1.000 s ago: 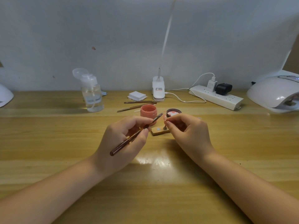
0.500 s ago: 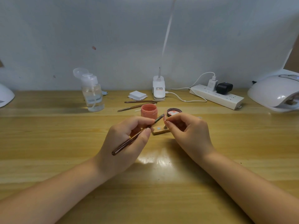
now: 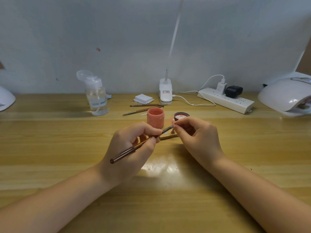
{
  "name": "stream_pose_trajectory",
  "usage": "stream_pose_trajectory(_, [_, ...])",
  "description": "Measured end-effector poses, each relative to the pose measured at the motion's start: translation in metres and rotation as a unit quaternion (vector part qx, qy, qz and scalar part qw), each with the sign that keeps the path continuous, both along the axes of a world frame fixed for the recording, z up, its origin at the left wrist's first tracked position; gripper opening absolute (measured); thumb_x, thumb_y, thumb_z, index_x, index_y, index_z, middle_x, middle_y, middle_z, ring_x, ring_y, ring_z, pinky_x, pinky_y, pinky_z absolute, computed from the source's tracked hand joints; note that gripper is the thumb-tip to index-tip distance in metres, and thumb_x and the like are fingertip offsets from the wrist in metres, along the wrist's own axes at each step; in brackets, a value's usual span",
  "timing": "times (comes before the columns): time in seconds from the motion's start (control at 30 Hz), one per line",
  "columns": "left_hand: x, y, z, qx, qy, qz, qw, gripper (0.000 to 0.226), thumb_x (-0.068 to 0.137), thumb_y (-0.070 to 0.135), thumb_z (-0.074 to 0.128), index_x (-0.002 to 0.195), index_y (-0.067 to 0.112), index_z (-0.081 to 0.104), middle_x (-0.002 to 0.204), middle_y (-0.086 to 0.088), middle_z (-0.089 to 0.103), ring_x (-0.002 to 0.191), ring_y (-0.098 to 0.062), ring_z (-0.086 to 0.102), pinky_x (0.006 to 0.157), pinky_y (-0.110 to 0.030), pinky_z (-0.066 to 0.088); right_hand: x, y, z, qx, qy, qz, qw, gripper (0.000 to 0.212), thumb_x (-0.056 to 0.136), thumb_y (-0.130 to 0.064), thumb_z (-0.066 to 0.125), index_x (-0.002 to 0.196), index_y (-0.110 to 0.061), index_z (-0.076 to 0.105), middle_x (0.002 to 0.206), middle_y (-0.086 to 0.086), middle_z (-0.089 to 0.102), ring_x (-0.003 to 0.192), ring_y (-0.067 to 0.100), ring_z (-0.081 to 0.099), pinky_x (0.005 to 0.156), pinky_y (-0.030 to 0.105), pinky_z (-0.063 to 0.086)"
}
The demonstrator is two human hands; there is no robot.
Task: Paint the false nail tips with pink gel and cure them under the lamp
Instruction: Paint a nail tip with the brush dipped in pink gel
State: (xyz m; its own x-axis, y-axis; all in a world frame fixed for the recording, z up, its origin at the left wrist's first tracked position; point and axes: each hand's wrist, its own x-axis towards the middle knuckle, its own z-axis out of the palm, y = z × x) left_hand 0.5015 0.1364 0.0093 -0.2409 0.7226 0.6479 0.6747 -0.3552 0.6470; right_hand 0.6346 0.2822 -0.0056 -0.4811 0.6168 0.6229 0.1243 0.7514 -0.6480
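My left hand [image 3: 133, 148]: closed in a pen grip on a slim brush [image 3: 134, 148], dark glossy handle slanting down-left, bristle end up-right at my right fingertips [image 3: 176, 126]. My right hand [image 3: 200, 140]: thumb and forefinger pinched on a small pink nail tip [image 3: 172, 121]; the brush end touches or nearly touches it, too small to tell which. Below the pinch: a little wooden block [image 3: 168, 136], flat, with a pale round dot and a short metal peg on top, lying on the table [image 3: 50, 148], light varnished wood with a glare patch near my wrists. Just behind: pink gel jar [image 3: 155, 118], round, matte, open; beside it, its dark lid [image 3: 181, 115], upturned, smeared pink inside. Farther back: two more thin brushes [image 3: 144, 108] lying flat; a stack of white pads [image 3: 143, 98]; a clear pump bottle [image 3: 96, 96], cap flipped up. Far right: the curing lamp [image 3: 286, 95], white, domed, glossy, well apart from my hands.
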Motion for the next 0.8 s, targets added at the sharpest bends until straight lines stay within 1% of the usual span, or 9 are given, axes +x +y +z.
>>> stream_pose_trajectory(0.13, [0.0012,0.0014,0.0015,-0.008,0.005,0.012,1.0,0.028,0.086,0.033,0.053,0.106,0.019,0.069,0.09,0.009,0.072,0.078,-0.013,0.065,0.064,-0.016,0.047,0.0011,-0.0011,0.0006,-0.004,0.005,0.006,1.0,0.01,0.083,-0.011,0.073,0.093,-0.013,0.074,0.08,-0.004,0.072,0.074,0.004,0.066,0.07,0.026,0.055])
stream_pose_trajectory(0.27, [0.0014,-0.0021,0.0016,0.004,-0.018,-0.005,1.0,0.025,0.083,0.03,0.053,0.095,0.017,0.069,0.083,0.008,0.07,0.076,-0.016,0.065,0.061,-0.031,0.05,0.0018,-0.002,0.0032,-0.035,0.007,0.012,0.999,0.012,0.084,-0.012,0.072,0.095,-0.013,0.074,0.08,-0.003,0.072,0.074,0.007,0.067,0.072,0.032,0.056])
stream_pose_trajectory(0.3, [0.0017,-0.003,0.0027,0.014,-0.038,-0.009,0.999,0.024,0.083,0.03,0.052,0.095,0.017,0.069,0.083,0.008,0.07,0.077,-0.015,0.065,0.062,-0.029,0.05,0.0022,-0.0018,0.0043,-0.044,0.016,0.013,0.999,0.011,0.084,-0.012,0.071,0.095,-0.013,0.074,0.08,-0.002,0.072,0.074,0.008,0.067,0.072,0.033,0.056])
stream_pose_trajectory(0.43, [0.0049,-0.0037,0.0083,0.033,-0.09,-0.019,0.995,0.02,0.087,0.026,0.054,0.101,0.018,0.066,0.089,0.015,0.071,0.081,-0.002,0.064,0.071,-0.012,0.047,0.0023,-0.0045,0.0087,-0.053,0.039,0.028,0.997,0.011,0.084,-0.011,0.072,0.094,-0.015,0.074,0.079,-0.002,0.072,0.073,0.009,0.067,0.072,0.033,0.057])
stream_pose_trajectory(0.47, [0.0059,-0.0034,0.009,0.031,-0.096,-0.02,0.995,0.016,0.089,0.021,0.057,0.102,0.019,0.066,0.09,0.016,0.071,0.083,-0.001,0.065,0.072,-0.01,0.046,0.0021,-0.0053,0.009,-0.053,0.043,0.03,0.997,0.011,0.084,-0.011,0.072,0.094,-0.015,0.074,0.08,-0.002,0.072,0.073,0.01,0.068,0.072,0.033,0.057])
stream_pose_trajectory(0.53, [0.0082,-0.0033,0.0098,0.024,-0.097,-0.015,0.995,0.018,0.09,0.014,0.057,0.103,0.021,0.066,0.093,0.016,0.072,0.086,-0.001,0.066,0.073,-0.008,0.046,0.0019,-0.0065,0.009,-0.052,0.051,0.034,0.997,0.012,0.083,-0.01,0.073,0.094,-0.014,0.074,0.081,-0.002,0.073,0.074,0.012,0.068,0.072,0.035,0.057])
stream_pose_trajectory(0.63, [0.0096,-0.0041,0.0097,0.013,-0.072,0.003,0.997,0.02,0.088,0.017,0.058,0.104,0.024,0.068,0.095,0.012,0.073,0.086,-0.009,0.067,0.069,-0.015,0.048,0.002,-0.0069,0.0087,-0.037,0.051,0.038,0.997,0.014,0.083,-0.009,0.073,0.095,-0.014,0.074,0.083,-0.003,0.073,0.075,0.012,0.068,0.071,0.037,0.057])
stream_pose_trajectory(0.73, [0.0077,-0.0062,0.0079,0.001,-0.055,-0.004,0.998,0.015,0.087,0.021,0.061,0.1,0.019,0.069,0.09,0.006,0.072,0.082,-0.018,0.066,0.065,-0.028,0.052,0.0028,-0.0056,0.0084,-0.029,0.049,0.038,0.998,0.014,0.083,-0.01,0.073,0.096,-0.015,0.073,0.084,-0.003,0.072,0.075,0.011,0.068,0.071,0.036,0.057])
stream_pose_trajectory(0.8, [0.007,-0.0071,0.0076,0.004,-0.048,-0.011,0.999,0.02,0.085,0.028,0.056,0.097,0.017,0.068,0.086,0.004,0.071,0.081,-0.017,0.066,0.064,-0.029,0.051,0.0032,-0.0046,0.0082,-0.027,0.05,0.035,0.998,0.014,0.083,-0.01,0.072,0.096,-0.015,0.073,0.083,-0.002,0.073,0.075,0.011,0.068,0.071,0.035,0.057])
